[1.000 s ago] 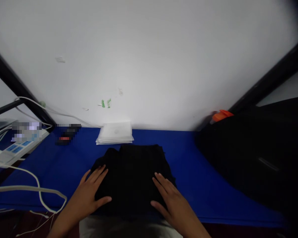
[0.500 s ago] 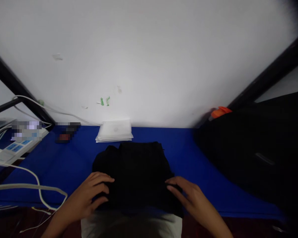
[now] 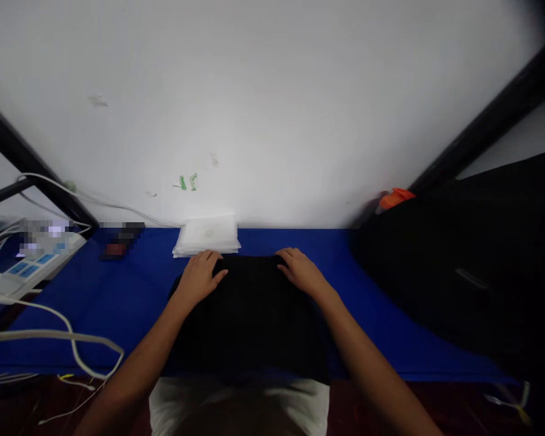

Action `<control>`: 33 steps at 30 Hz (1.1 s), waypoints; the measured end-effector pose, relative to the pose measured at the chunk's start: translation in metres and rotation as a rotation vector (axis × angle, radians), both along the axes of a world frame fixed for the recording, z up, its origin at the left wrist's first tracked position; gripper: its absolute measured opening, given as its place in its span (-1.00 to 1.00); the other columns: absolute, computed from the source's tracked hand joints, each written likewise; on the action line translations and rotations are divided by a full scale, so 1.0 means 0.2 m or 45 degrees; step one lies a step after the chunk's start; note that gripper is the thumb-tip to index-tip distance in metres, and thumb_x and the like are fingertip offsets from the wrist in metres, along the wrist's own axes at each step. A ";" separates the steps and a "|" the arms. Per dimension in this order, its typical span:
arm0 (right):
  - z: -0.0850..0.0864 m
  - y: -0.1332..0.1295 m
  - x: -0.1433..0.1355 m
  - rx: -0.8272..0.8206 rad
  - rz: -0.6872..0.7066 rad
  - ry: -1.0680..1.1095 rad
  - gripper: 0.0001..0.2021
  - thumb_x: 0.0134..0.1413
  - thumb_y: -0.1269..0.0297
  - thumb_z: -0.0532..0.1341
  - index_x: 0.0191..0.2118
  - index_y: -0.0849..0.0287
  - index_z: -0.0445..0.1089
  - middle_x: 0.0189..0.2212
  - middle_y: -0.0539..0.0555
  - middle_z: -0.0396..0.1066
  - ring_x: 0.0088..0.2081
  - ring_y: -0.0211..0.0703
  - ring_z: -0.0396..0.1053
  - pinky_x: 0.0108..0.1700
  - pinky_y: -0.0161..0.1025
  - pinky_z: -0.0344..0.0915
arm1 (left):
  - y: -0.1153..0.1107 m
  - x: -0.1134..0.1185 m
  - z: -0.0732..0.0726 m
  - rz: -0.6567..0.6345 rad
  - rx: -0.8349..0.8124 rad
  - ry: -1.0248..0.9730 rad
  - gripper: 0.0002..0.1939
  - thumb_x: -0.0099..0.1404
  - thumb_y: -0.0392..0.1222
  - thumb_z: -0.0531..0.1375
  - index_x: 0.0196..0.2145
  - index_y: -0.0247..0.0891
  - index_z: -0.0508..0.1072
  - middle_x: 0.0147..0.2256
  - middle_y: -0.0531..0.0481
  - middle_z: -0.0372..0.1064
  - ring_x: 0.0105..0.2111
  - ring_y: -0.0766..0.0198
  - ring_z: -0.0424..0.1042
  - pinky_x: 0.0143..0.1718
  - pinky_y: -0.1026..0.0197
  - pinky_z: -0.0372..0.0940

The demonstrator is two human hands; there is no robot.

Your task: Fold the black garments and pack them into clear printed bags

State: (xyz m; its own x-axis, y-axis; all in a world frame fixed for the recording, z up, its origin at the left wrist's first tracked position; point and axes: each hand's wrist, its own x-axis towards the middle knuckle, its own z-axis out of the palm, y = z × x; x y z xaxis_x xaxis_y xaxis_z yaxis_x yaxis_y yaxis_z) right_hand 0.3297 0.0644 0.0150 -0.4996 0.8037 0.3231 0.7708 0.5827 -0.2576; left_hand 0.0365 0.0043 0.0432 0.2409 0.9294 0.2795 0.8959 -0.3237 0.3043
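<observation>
A black cloth lies on the blue table surface in front of me, its near edge at the table's front. My left hand rests on the far left corner of the cloth, thumb apart from the fingers. At the far right corner, my right hand has its fingertips on the cloth's edge, thumb and fingers bent around it. Dark fabric hides whether either hand pinches a fold.
White flat packets lie against the wall behind the cloth. A power strip and white cables are at the left, beside a blurred dark object. A large black item and an orange piece are right.
Both hands have moved forward from the near sides of the black cloth to its far corners. The cloth's far edge looks straighter, and the view has shifted slightly.
</observation>
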 end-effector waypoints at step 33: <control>-0.12 -0.54 0.04 -0.173 -0.157 0.526 -0.80 0.25 0.12 0.16 -0.08 0.03 0.37 0.06 0.16 0.36 0.10 0.10 0.31 0.09 0.15 0.33 | -0.39 -0.35 0.05 -0.444 -0.469 -0.598 -0.73 0.35 -0.08 0.12 -0.47 -0.19 0.42 -0.26 -0.09 0.47 -0.14 0.13 0.43 -0.06 0.07 0.34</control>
